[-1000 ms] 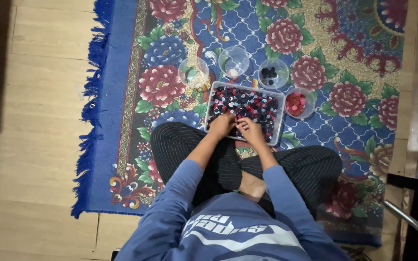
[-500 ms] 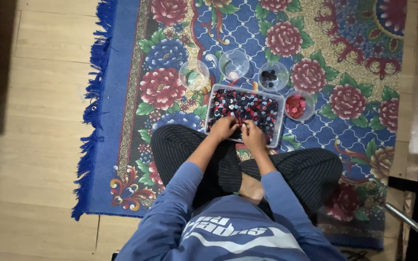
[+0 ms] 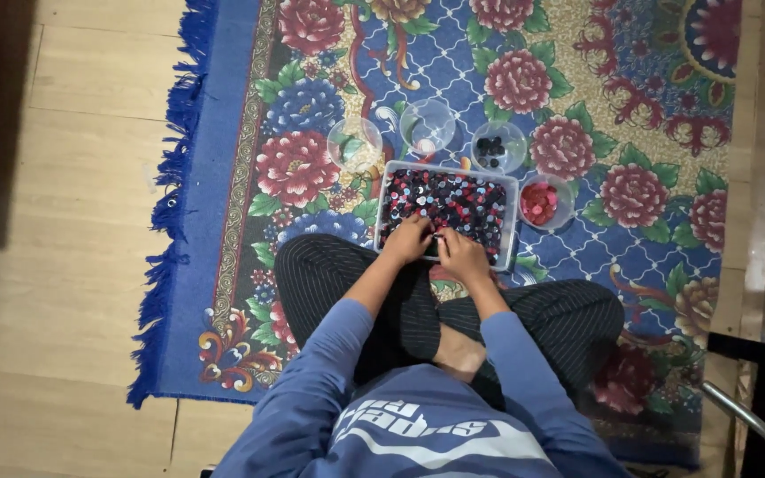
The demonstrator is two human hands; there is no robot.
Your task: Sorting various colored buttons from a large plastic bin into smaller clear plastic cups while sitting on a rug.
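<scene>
A person sits cross-legged on a blue floral rug [image 3: 223, 177] laid over a wooden floor [image 3: 55, 265], seen from above. Straight ahead of the knees, at twelve o'clock, lies a clear rectangular tray [image 3: 510, 221] filled with small round pieces in dark, red and pale colours.

Both hands rest at the tray's near edge. The left hand [image 3: 407, 239] sits over the near-left part of the tray, fingers curled down into the pieces; whether it pinches anything cannot be told at this size. The right hand [image 3: 464, 255] lies just beside it at three o'clock, fingers also bent, and its grip cannot be told either. The two hands almost touch.

Beyond the tray, four small clear bowls stand in an arc. At eleven o'clock is a bowl [image 3: 354, 144] that looks bare inside; at twelve o'clock, a second clear bowl [image 3: 427, 126]; at one o'clock, a bowl of dark pieces [image 3: 498, 147]; and at the tray's right end, at two o'clock, a bowl of red pieces [image 3: 544, 202].

A metal chair leg [image 3: 750, 420] shows at four o'clock.
</scene>
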